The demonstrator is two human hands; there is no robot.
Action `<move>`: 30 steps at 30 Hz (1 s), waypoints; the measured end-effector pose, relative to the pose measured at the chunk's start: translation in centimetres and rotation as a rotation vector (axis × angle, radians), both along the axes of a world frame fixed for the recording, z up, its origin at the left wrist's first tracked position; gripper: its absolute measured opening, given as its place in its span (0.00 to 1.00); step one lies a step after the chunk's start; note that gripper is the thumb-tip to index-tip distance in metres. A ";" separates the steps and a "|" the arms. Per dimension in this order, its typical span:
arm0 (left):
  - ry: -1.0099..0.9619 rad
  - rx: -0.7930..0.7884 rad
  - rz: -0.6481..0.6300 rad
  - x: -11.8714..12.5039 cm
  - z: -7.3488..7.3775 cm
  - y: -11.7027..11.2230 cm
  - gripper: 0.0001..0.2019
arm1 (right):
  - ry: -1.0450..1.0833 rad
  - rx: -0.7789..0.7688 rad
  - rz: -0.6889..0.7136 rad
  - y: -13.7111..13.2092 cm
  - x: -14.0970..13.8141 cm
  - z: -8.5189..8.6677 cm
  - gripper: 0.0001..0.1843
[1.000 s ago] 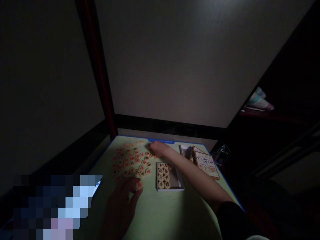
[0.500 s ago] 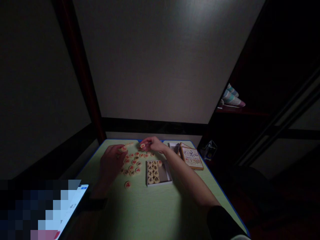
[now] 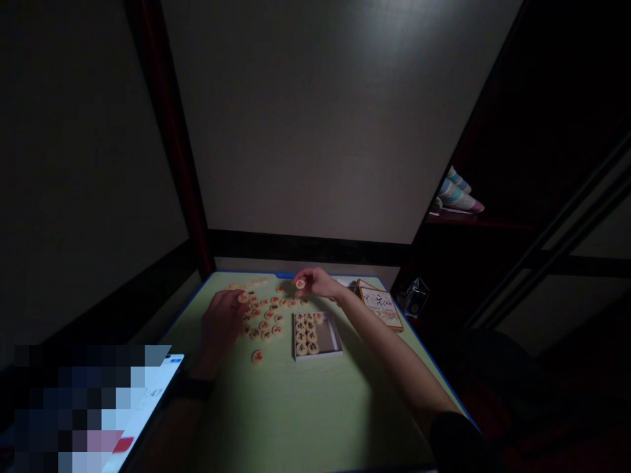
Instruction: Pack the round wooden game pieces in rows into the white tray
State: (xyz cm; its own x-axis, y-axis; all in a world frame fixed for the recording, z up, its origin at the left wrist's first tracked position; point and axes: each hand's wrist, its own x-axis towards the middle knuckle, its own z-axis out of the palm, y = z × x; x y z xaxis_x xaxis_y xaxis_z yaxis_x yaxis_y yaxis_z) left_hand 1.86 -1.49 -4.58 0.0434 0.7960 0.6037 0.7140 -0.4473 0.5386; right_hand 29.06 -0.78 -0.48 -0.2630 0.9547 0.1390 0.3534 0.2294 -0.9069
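Note:
Between the fingertips of my right hand (image 3: 318, 283) is a round xiangqi piece (image 3: 300, 284) with a red character, held above the back of the table. My left hand (image 3: 221, 320) pinches another red-lettered xiangqi piece (image 3: 243, 298) at the left edge of the scattered pieces. Red and black pieces (image 3: 265, 325) lie loose between the hands, and a single red piece (image 3: 257, 357) sits apart, nearer to me. In the shallow open box (image 3: 337, 335), black pieces (image 3: 306, 334) stand in two columns, with one red piece (image 3: 319, 318) at the top of a third.
A printed box lid (image 3: 382, 307) lies at the table's back right, partly behind my right forearm. A lit phone screen (image 3: 148, 407) is at the lower left. The green table (image 3: 296, 407) meets a panelled wall (image 3: 305, 131). A shiny packet (image 3: 415, 297) stands beyond the right edge.
My right hand has moved a little to the right with its piece. My left hand keeps its pinch on a piece and has come away slightly, showing more pieces behind it.

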 end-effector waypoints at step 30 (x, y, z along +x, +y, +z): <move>0.002 -0.149 0.208 -1.7 0.8 -0.4 0.12 | -0.889 -0.198 -0.107 4.8 -4.5 -0.1 0.09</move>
